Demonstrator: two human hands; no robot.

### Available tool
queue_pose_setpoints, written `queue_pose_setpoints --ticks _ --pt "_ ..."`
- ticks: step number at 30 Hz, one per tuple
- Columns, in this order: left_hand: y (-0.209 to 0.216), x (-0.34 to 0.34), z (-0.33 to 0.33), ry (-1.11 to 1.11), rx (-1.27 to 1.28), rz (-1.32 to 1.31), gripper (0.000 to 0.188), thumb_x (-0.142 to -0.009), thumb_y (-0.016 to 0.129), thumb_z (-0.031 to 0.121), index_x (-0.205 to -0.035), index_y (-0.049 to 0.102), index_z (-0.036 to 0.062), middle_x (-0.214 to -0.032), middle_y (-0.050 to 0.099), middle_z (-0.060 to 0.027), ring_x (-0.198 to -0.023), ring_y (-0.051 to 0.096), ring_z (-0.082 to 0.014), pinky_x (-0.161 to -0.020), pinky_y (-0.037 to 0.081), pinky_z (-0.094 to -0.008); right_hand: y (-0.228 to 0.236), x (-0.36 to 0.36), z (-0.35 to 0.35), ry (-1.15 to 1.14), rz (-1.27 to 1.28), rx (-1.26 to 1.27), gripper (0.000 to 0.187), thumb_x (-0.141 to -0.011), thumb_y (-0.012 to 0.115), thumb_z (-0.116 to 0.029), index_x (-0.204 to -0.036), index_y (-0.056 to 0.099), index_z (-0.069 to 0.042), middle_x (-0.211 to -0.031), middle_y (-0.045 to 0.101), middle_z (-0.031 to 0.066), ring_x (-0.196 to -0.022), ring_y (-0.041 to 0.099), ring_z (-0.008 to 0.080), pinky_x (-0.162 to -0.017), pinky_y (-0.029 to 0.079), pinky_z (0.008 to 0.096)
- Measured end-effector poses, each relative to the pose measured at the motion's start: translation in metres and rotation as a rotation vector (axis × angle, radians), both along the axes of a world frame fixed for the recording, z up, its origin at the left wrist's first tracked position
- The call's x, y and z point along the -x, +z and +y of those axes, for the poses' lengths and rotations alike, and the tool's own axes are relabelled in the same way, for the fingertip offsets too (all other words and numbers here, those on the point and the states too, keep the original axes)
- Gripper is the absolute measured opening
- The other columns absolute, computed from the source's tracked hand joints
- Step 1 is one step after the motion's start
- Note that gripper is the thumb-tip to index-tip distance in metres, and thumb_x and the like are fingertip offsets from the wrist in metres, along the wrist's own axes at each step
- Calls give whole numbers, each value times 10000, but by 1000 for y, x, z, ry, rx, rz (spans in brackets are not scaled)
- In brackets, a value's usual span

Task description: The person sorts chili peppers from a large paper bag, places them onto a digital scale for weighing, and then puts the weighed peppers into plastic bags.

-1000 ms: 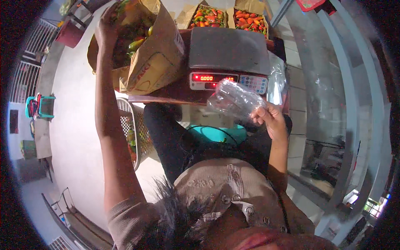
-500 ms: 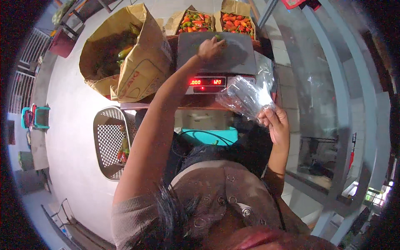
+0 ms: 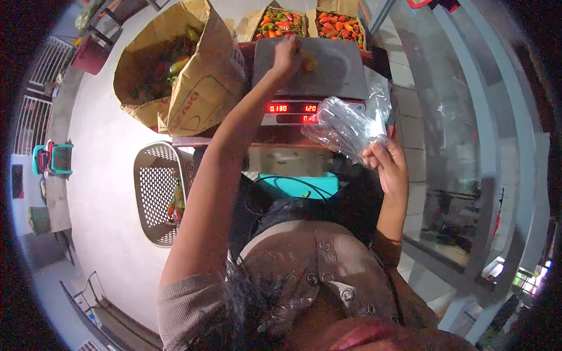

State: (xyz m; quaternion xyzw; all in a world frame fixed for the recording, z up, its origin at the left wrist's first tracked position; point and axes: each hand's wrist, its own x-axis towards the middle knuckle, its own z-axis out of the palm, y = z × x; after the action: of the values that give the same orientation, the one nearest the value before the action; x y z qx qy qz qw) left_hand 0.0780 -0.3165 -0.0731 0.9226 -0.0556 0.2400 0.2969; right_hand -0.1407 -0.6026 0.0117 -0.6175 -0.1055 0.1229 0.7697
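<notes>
Clear plastic bag (image 3: 341, 126) looks crinkled, right hand (image 3: 387, 162) pinching it, grip of left hand (image 3: 287, 56) unclear.

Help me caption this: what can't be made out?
Head view, whether the left hand holds anything: blurred.
Head view, bottom of the paper bag: hidden by peppers and shadow.
Head view, part of the basket: behind the left forearm.
Head view, red object: cut off by the upper edge.
</notes>
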Motion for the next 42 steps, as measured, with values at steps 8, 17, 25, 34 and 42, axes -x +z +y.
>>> queue_pose_setpoints --ticks 8,17,25,34,42 --pt "-42 -11 9 6 453 216 320 -868 448 350 -964 535 58 -904 606 -177 -879 595 -312 -729 450 -405 1 7 -2 13 17 -12 145 -892 545 -152 -848 593 -22 -743 586 39 -595 438 74 -598 388 222" --pt "43 77 9 -141 285 453 375 -883 371 421 -1038 583 153 -1109 582 -128 -1033 545 -279 -902 391 -349 -2 5 0 10 -10 -3 188 -874 579 -214 -828 596 -33 -749 616 51 -576 464 73 -562 401 230" --pt "29 76 14 -89 378 473 354 -903 356 363 -1091 536 124 -1100 565 -138 -1022 532 -294 -895 390 -360 1 8 2 5 1 47 213 -882 566 -228 -794 598 -37 -723 597 32 -580 457 68 -568 386 227" --pt "-79 25 27 -79 339 -12 337 -917 351 296 -1162 463 94 -1039 549 -181 -994 531 -337 -867 406 -379 9 8 11 55 -5 70 227 -882 564 -242 -794 595 -36 -717 602 31 -575 467 71 -554 382 225" --pt "-48 57 -7 -308 147 20 256 -903 318 106 -1109 453 33 -1033 524 -184 -895 537 -351 -816 431 -379 -4 5 0 6 29 60 204 -883 566 -208 -803 596 -23 -719 593 36 -574 450 68 -581 406 225"
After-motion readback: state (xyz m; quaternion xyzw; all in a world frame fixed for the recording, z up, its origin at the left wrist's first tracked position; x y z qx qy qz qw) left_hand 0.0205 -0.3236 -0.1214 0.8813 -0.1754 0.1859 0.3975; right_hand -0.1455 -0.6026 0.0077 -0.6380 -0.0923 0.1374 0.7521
